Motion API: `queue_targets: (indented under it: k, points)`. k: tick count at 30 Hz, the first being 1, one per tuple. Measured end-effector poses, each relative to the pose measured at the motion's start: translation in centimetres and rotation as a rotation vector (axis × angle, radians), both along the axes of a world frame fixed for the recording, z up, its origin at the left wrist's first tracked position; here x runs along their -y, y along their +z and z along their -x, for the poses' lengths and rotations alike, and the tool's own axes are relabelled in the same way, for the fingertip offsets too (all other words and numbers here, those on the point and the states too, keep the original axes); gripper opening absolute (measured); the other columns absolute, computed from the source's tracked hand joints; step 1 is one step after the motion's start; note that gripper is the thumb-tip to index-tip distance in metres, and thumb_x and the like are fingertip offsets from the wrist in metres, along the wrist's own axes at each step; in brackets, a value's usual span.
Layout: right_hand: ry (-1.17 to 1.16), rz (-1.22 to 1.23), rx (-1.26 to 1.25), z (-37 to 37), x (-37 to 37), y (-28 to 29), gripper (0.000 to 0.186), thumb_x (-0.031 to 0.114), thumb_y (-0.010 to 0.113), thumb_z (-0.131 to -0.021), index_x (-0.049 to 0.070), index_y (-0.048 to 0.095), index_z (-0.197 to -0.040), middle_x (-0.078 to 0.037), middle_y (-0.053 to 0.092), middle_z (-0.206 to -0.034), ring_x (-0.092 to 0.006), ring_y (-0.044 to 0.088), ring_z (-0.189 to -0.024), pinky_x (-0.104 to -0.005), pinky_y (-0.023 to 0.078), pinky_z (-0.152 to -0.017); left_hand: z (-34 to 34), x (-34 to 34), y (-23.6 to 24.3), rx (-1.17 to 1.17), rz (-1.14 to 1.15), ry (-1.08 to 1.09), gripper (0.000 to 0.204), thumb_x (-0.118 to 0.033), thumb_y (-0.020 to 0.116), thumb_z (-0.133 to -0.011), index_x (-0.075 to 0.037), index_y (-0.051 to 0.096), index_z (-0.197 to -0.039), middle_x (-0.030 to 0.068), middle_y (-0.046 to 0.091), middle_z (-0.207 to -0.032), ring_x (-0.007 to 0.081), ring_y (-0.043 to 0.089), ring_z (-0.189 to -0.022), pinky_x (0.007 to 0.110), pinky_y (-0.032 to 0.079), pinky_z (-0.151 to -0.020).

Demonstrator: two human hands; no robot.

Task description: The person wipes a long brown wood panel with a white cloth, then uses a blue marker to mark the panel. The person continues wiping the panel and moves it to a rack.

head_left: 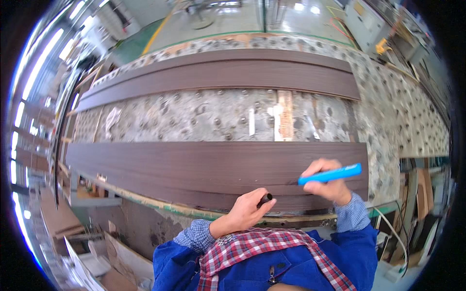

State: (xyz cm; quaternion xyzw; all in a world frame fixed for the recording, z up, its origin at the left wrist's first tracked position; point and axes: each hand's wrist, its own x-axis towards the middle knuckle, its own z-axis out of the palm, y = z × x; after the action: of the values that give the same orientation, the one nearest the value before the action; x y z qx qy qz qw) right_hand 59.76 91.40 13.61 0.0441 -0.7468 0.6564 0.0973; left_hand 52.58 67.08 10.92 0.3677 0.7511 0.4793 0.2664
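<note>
Blue tool held over the right part of the near board

The near board (194, 167), dark brown and wood-grained, lies flat along the person's side of the table, with its long axis running left to right. The right hand (335, 190) is over its right part, gripping a blue tool (335, 173), stick-shaped, between thumb and fingers. The tool lies nearly along the board's length, its left end angled a little toward the person and its right end sticking out past the hand. Whether the left end touches the wood cannot be told from this angle; the surface looks darker just beside it.

The left hand (244, 209) is at the board's near edge, left of the right hand and apart from it. Its fingers are curled around a short dark cylinder (265, 199), with one round end showing. Of the two hands, the right is nearer the board's right end, and most of the board stretches away to the left of both.

Beyond a gap lies the far board (223, 72), similarly brown and roughly parallel. Between the boards, a wooden strip (285, 116), a narrow white piece (251, 122) and a crumpled white cloth (112, 120) lie on the grey, stud-dotted table (388, 126).
</note>
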Motion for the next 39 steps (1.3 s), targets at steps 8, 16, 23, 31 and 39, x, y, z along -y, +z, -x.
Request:
queue_targets:
  k: [8,16,23,31,39]
  points:
    - [0.401,-0.103,-0.057,4.6,8.5,1.9,0.014,0.01,0.072,-0.075,0.001,0.067,-0.086,-0.009,0.067,-0.077,-0.0142,0.064,-0.066,-0.0245,0.048,-0.057,-1.4,6.0,1.0,0.105,-0.039,0.18,0.02,-0.017,0.06,-0.087,-0.001,0.049,-0.081,0.013,0.047,-0.061,0.0253,0.046,-0.052,0.035,0.036,-0.05]
    - [0.627,-0.197,-0.178,7.4,17.0,2.6,0.018,0.009,0.073,-0.075,0.002,0.067,-0.09,-0.01,0.067,-0.081,-0.018,0.065,-0.07,-0.0279,0.05,-0.059,-0.8,15.2,0.5,0.388,-0.122,0.258,0.021,-0.017,0.057,-0.087,0.0,0.048,-0.08,0.01,0.046,-0.062,0.0188,0.041,-0.053,0.033,0.035,-0.05]
    - [0.931,-0.241,-0.108,10.7,31.0,3.3,0.02,0.005,0.076,-0.07,0.001,0.069,-0.088,-0.012,0.068,-0.082,-0.0221,0.066,-0.071,-0.0286,0.052,-0.062,1.0,29.1,-1.7,-0.123,-0.018,0.053,0.02,-0.02,0.058,-0.081,0.0,0.055,-0.083,0.0208,0.054,-0.067,0.0363,0.056,-0.061,0.041,0.043,-0.054]
    - [0.659,0.056,0.404,11.8,49.1,-0.1,0.021,0.012,0.072,-0.079,0.002,0.068,-0.098,-0.006,0.068,-0.086,-0.0103,0.062,-0.069,-0.0237,0.05,-0.061,0.0,43.5,-1.9,-0.359,0.126,0.757,0.019,-0.016,0.062,-0.078,-0.005,0.047,-0.083,0.0153,0.055,-0.069,0.0357,0.058,-0.062,0.045,0.045,-0.052]
    - [0.939,-0.092,-0.075,16.3,60.3,-1.5,0.018,0.012,0.071,-0.081,0.001,0.067,-0.095,-0.008,0.069,-0.086,-0.0122,0.064,-0.071,-0.0241,0.051,-0.062,1.3,52.1,-2.3,-0.406,0.166,0.977,0.017,-0.014,0.064,-0.072,-0.008,0.049,-0.079,0.012,0.059,-0.072,0.0344,0.06,-0.065,0.045,0.046,-0.053]
